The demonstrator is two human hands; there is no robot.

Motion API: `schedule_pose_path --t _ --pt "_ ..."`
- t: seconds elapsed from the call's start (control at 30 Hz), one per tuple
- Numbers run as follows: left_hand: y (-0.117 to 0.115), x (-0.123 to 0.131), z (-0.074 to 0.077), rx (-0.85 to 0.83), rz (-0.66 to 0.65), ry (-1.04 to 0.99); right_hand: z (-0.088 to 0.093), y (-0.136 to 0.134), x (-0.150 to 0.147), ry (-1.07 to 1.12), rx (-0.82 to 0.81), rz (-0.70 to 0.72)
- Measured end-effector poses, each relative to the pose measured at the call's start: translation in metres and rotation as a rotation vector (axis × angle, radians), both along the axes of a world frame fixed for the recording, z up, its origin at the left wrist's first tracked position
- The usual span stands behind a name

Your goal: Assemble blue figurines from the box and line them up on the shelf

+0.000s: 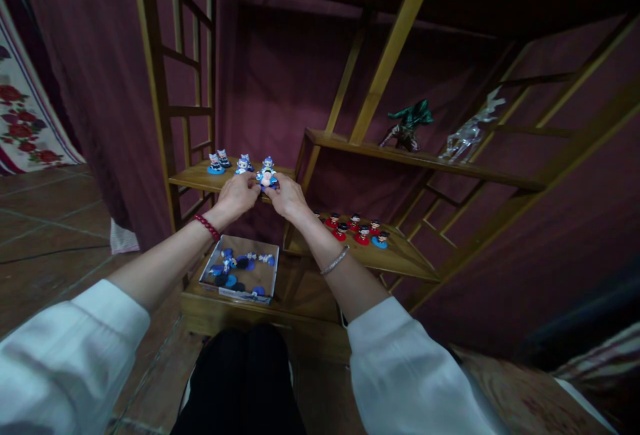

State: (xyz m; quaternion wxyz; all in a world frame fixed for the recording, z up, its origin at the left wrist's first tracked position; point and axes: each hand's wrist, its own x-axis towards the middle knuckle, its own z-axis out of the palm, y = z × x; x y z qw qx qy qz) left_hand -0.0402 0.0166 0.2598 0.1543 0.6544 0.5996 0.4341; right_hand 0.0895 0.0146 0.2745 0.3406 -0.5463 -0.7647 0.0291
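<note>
A: Which items are obscured?
B: The figurine [267,174] at frame centre: its base is hidden behind the fingers of the left hand [239,194] and right hand [286,199].

A: Anything illegible?
B: The box [242,268] contents at lower centre are too small to identify. The frame's bottom edge crops both sleeves.

No legible text, label or number anywhere in view.

White sleeves; red bracelet [207,227]; seemingly silver bangle [335,261].
</note>
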Motion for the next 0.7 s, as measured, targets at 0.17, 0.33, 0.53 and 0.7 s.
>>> schedule_pose_path --t 0.17,0.33,0.53,0.7 --pt "0.004 -0.001 0.013 -0.019 -0.014 0.134 0.009 0.004 -0.003 -0.019 -0.049 -0.032" --pt "0.008 0.001 0.026 -0.083 0.020 0.202 0.012 0.015 -0.006 -0.013 -0.092 -0.063" --pt "0.014 0.005 0.031 -0.109 0.030 0.208 0.011 0.027 -0.007 0.002 -0.112 -0.104" --pt "0.018 0.007 0.032 -0.109 0.033 0.225 0.011 0.031 -0.007 -0.010 -0.102 -0.117"
